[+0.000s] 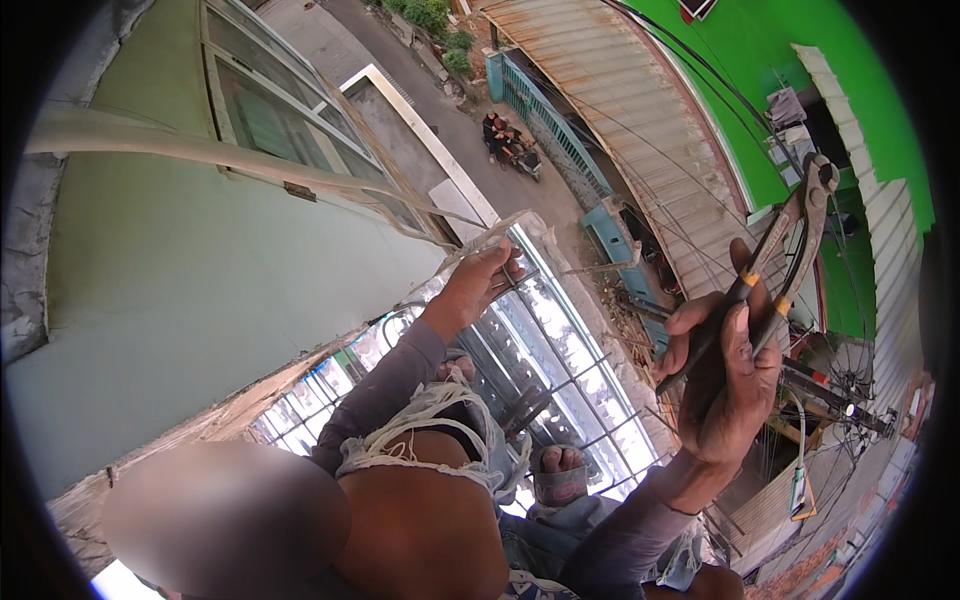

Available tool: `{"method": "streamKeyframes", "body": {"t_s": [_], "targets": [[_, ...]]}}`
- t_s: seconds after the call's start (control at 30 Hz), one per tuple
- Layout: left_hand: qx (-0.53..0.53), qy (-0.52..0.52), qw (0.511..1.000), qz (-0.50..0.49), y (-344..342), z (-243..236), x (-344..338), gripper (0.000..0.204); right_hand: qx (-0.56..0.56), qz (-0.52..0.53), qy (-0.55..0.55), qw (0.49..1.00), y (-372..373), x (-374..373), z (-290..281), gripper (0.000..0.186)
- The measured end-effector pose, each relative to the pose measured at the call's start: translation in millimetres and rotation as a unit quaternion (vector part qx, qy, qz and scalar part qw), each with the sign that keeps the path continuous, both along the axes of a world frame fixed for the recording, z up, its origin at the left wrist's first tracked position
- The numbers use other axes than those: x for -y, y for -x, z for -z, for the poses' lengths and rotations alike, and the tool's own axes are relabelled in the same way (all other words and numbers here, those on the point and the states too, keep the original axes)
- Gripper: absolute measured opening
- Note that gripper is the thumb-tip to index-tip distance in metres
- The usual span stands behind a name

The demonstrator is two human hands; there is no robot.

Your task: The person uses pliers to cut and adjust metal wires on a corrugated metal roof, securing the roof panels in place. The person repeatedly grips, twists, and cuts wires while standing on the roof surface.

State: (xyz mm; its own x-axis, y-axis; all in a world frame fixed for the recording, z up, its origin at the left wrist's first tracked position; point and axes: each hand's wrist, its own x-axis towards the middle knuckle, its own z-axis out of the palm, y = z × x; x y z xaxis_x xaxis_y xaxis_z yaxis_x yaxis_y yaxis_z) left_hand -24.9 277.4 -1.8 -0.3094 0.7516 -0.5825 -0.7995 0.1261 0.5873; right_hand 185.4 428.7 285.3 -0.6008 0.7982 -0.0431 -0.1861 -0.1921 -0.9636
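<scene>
My right hand (735,385) is raised at the right, its fingers wrapped around the dark handles of a pair of pincers (786,232). Yellow bands mark the handles, and the round metal jaws point up and away from me. At centre, my left hand (478,285) reaches forward with fingers curled round a thin steel bar (521,279) at the corner of a bar grid. Beneath the grid lie shiny, silvery sheets. My knees, in torn jeans, and my sandalled foot (560,465) are close under my arms.
A pale green wall (180,250) with a window (280,115) rises on the left, a pale hose (220,152) crossing it. A rough concrete edge (570,270) borders the grid. Far below, people ride a motorbike (515,150) along a street. Overhead cables (735,90) and a rusty roof (620,110) are on the right.
</scene>
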Motion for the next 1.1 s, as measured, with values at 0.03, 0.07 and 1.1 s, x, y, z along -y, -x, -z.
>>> {"method": "streamKeyframes", "body": {"t_s": [0.03,0.07,1.1], "targets": [[0.007,-0.007,1.0,0.002,0.4,-1.6,-1.6,0.038,0.088,0.016,-0.019,0.996,-0.8,-19.6,4.4,0.051],[0.014,-0.014,1.0,0.002,1.3,-1.7,-2.2,0.039,0.174,0.03,-0.039,0.983,-0.4,-39.4,14.9,0.05],[0.045,0.027,0.999,-0.016,1.3,-8.4,1.4,0.051,0.459,-0.444,-0.659,0.397,141.9,-95.9,64.1,0.07]]}}
